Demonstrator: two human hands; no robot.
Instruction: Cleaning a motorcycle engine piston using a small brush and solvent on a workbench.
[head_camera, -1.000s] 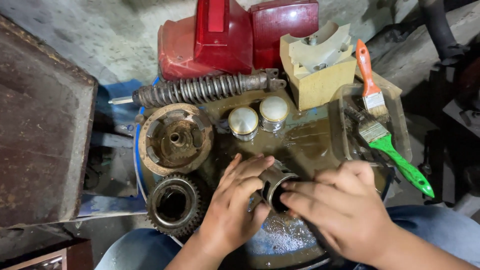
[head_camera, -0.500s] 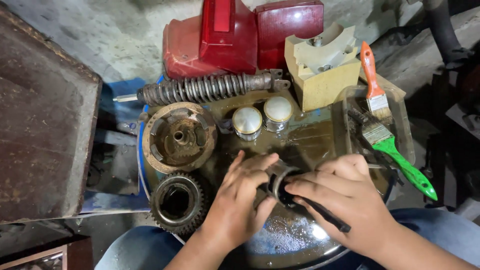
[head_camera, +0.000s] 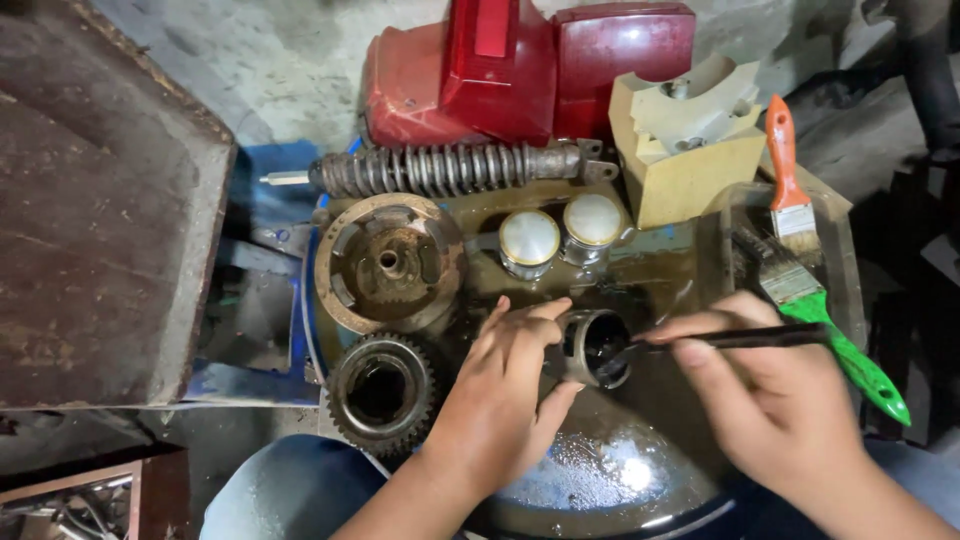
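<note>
Since half a second ago, the right hand (head_camera: 775, 410) has drawn back, its dark brush (head_camera: 730, 340) now poking into the metal ring (head_camera: 592, 347). Fingers pinch the brush handle. Left hand (head_camera: 500, 400) curls around the ring, held over the oily drum top (head_camera: 600, 470). Two pistons (head_camera: 528, 240) stand behind, two paintbrushes (head_camera: 810, 290) lie right, one gear (head_camera: 382, 392) left.

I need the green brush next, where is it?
In the head view the green brush lies at the right edge of the work surface, just beyond the right hand, below the orange brush.
</note>
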